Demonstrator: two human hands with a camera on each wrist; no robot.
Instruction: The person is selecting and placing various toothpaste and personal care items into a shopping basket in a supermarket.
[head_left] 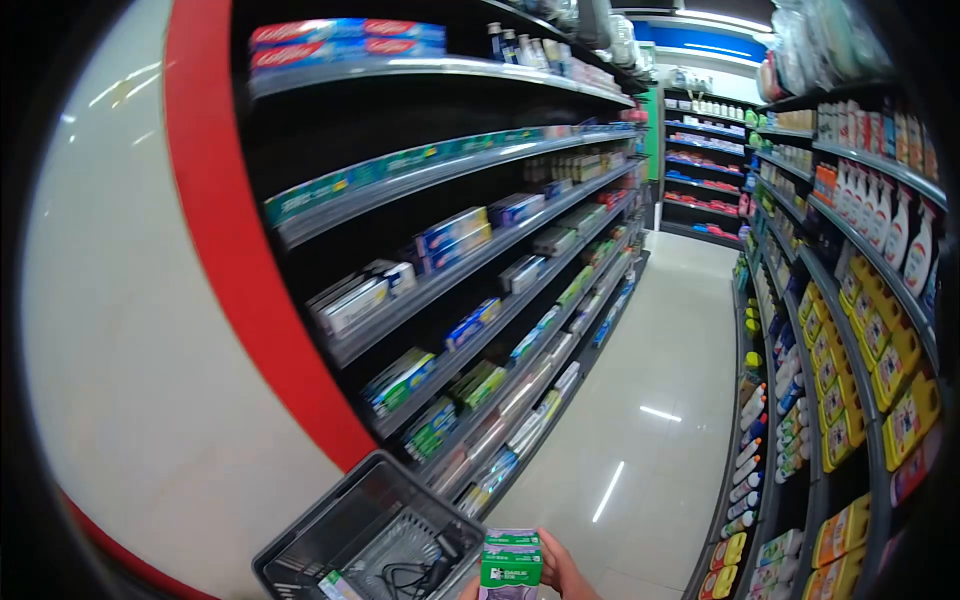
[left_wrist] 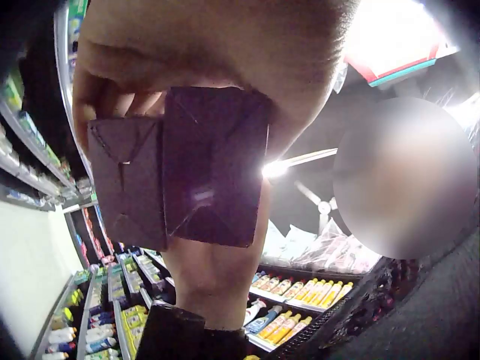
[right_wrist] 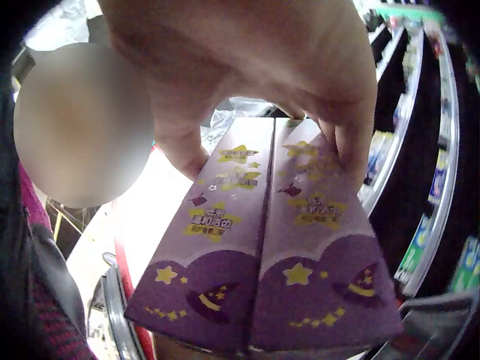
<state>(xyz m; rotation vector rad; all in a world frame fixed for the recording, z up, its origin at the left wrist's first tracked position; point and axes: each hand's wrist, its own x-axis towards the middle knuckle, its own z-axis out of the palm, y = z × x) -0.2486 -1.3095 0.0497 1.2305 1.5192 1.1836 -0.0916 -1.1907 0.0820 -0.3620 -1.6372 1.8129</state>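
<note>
Two Darlie toothpaste boxes (head_left: 511, 572), green and purple, are held side by side low in the head view. My right hand (head_left: 566, 574) grips them from the right; a bit of my left hand (head_left: 469, 590) shows on the other side. In the right wrist view, fingers and thumb span the pair of purple boxes (right_wrist: 259, 247) printed with yellow stars and witch hats. The left wrist view has the left hand (left_wrist: 217, 45) curled round the same boxes, whose dark closed ends (left_wrist: 216, 169) face that camera.
A grey shopping basket (head_left: 312, 508) stands at lower left, with a black cable (head_left: 425, 575) inside. Toothpaste shelves (head_left: 420, 300) line the left, behind a red-edged white pillar (head_left: 110, 300). Shelves of yellow jugs (head_left: 905, 425) and spray bottles (head_left: 888, 215) line the right of a tiled aisle (head_left: 650, 370).
</note>
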